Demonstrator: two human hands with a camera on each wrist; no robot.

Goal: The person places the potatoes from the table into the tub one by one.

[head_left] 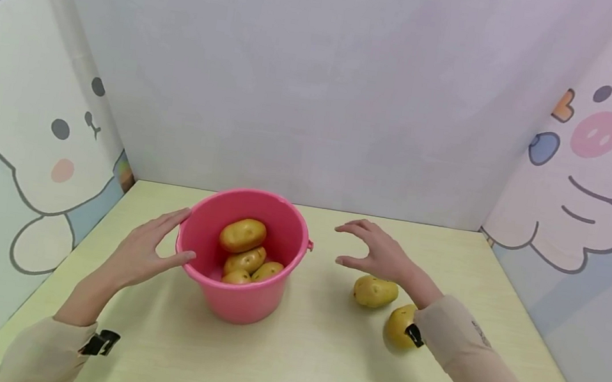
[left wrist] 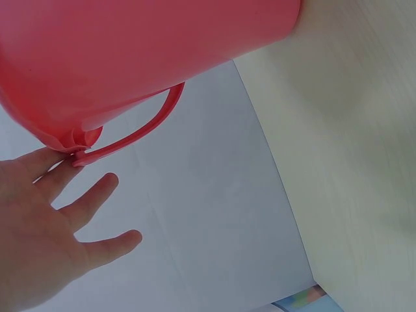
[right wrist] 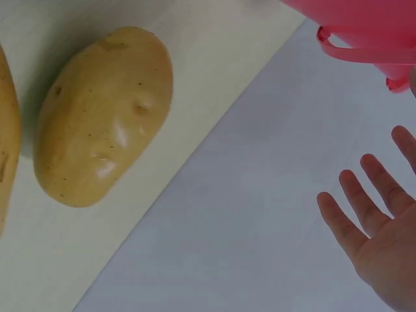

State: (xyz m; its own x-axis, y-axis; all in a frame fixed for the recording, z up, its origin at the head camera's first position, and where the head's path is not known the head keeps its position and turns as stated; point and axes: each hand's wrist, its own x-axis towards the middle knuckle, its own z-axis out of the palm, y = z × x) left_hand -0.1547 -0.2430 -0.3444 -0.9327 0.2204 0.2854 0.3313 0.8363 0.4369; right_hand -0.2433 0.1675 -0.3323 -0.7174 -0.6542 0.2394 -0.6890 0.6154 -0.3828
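A pink bucket (head_left: 245, 302) stands on the table with several potatoes (head_left: 243, 235) inside. My left hand (head_left: 143, 257) is at its left rim, fingers spread and thumb over the near edge; the left wrist view shows fingertips right at the rim beside the handle (left wrist: 136, 135). My right hand (head_left: 376, 252) hovers to the right of the bucket, apart from it, with nothing in its loosely bent fingers. Below that hand lies one potato (head_left: 375, 292). Another potato (head_left: 399, 327) sits nearer, partly hidden by the right sleeve.
The pale yellow table (head_left: 317, 373) ends at a grey back wall (head_left: 319, 89). Side panels with a cartoon rabbit (head_left: 22, 95) and a cartoon pig (head_left: 603, 185) flank it. Both cuffs carry a black strap (head_left: 100, 343).
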